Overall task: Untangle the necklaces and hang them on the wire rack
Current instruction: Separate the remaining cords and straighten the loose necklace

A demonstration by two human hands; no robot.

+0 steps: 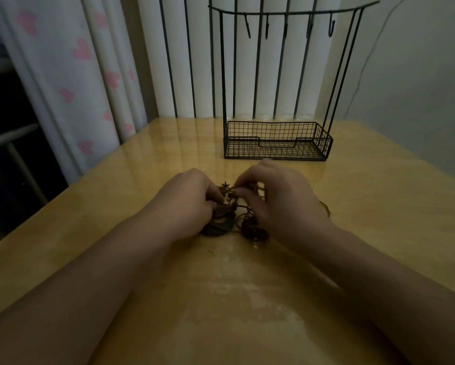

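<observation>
A dark tangle of necklaces (234,222) lies on the yellow table (247,299) between my hands, with round dark pendants and thin cords. My left hand (186,201) pinches the tangle from the left. My right hand (279,198) pinches cords at its top right, near a small star-shaped charm (225,185). A loop of cord (325,206) pokes out past my right wrist. The black wire rack (276,143) stands behind, its basket holding nothing and its top bar carrying several bare hooks (287,25).
A white curtain with pink hearts (81,75) hangs at the left beside the table. White panels with dark vertical bars stand behind the rack. A thin wire (366,64) runs down the grey wall at right.
</observation>
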